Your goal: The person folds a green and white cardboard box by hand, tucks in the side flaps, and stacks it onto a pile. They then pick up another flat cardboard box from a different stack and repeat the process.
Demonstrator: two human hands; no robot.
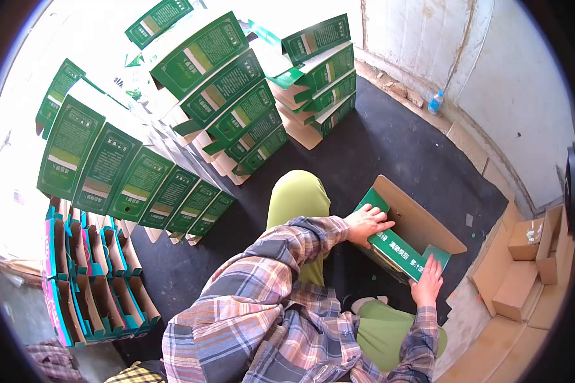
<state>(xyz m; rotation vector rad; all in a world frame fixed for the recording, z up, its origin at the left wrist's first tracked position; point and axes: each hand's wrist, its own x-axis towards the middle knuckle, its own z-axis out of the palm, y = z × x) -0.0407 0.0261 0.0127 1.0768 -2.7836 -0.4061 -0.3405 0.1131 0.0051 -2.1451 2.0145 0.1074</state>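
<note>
A partly folded green cardboard box [399, 254] with white lettering lies in front of me on the dark mat, its brown inner panel [421, 220] standing up at the back. My left hand [367, 225] grips its left end, fingers reaching over the green edge and corner flap. At the right end, my right hand [428, 282] holds the corner beside another small green flap [437, 258], with the fingertips on the printed strip. The underside of the box and both thumbs' exact contact are partly hidden.
Tall stacks of green boxes [230, 89] stand ahead and to the left. Teal and pink trays [99, 274] are at the left. Brown cartons [517, 290] lie at the right. A small blue-capped bottle [436, 102] stands by the wall. The black mat [390, 140] covers the floor.
</note>
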